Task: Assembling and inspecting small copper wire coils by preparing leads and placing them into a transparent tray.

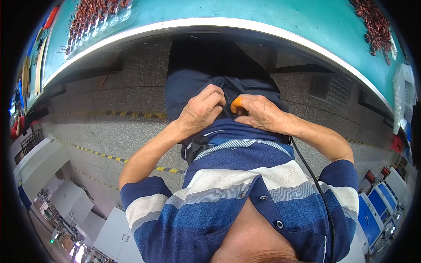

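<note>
Down at the waist, the person's two hands meet over the dark trousers (pixel 193 87), just above the hem of a blue-and-white striped polo shirt (pixel 245 184). The left hand (pixel 201 111) is curled, its fingers bent in on a thin black cord (pixel 226 110) that runs between the two hands. The right hand (pixel 263 113) is bent too, thumb and fingers pinched on a small orange piece (pixel 236 104) that peeps out at its fingertips; what that piece is I cannot tell. A black cable (pixel 313 173) trails from under the right wrist across the shirt. A black clip-like device (pixel 196 147) sits at the waistband below the left wrist. Beyond the knees curves the teal bench (pixel 272 15), its white front edge toward the person, with a clear tray of reddish-brown parts (pixel 94 19) near the far left corner and a loose heap of such parts (pixel 375 26) toward the right end.
</note>
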A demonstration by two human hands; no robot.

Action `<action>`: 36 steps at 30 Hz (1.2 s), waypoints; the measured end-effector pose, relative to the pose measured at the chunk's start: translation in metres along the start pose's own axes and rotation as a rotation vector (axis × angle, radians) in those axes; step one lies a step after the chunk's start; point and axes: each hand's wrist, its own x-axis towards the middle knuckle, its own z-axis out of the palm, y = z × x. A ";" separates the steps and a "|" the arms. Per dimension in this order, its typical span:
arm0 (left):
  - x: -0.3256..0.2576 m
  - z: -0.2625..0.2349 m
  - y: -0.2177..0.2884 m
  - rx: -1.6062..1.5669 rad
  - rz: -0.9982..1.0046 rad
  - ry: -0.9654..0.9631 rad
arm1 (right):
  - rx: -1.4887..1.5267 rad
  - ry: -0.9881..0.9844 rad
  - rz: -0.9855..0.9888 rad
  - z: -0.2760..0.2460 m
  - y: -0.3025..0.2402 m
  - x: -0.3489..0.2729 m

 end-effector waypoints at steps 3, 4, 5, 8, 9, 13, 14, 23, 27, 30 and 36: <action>0.002 0.001 0.001 0.015 0.026 0.029 | -0.025 0.055 0.025 0.008 0.002 -0.001; 0.002 0.001 0.001 0.019 0.014 0.025 | -0.026 0.055 0.022 0.008 0.000 -0.001; 0.001 0.001 0.000 0.022 0.002 0.021 | -0.057 0.060 0.014 0.009 -0.001 -0.001; 0.000 0.001 0.000 0.012 -0.005 0.016 | -0.072 0.079 -0.019 0.010 -0.001 -0.001; 0.000 0.001 -0.001 0.013 -0.006 0.018 | -0.053 0.093 -0.042 0.010 0.000 0.000; 0.003 0.000 -0.004 -0.008 -0.026 0.013 | -0.001 0.129 -0.066 0.007 0.004 -0.001; 0.005 0.000 -0.004 -0.009 -0.024 0.013 | -0.007 0.146 -0.118 0.007 0.007 -0.002; 0.011 -0.011 0.005 -0.188 -0.098 -0.006 | 0.030 0.082 -0.141 -0.018 -0.007 0.004; 0.014 0.000 0.005 -0.055 0.021 -0.062 | 0.257 0.235 0.186 -0.055 -0.041 -0.002; 0.026 -0.001 0.006 0.081 0.084 -0.276 | 0.228 0.310 0.182 -0.102 -0.066 0.009; 0.029 -0.092 0.015 0.259 0.075 0.398 | -0.625 0.664 -0.375 -0.233 -0.042 0.108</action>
